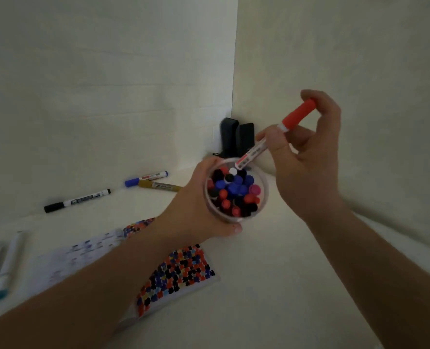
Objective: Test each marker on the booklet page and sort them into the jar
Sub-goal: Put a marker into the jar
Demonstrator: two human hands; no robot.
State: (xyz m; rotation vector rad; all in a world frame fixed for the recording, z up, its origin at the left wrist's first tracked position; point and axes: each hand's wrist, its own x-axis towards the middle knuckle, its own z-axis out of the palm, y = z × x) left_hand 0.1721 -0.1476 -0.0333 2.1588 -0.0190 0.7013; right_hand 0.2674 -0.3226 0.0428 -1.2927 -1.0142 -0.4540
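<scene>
Two black upright blocks (237, 139) in corner where white walls (108, 84) meet.

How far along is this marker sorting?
Well along: the jar, held by the left hand, is packed with capped markers, and the booklet is covered in test dots. The right hand is lowering a red marker in. Black, blue and gold markers wait.

A plain indoor corner, perhaps a home desk or a staged work spot: a bare white surface (271, 285) meets bare white walls (108, 71), with two small black boxes (236, 139) standing in the corner.
</scene>
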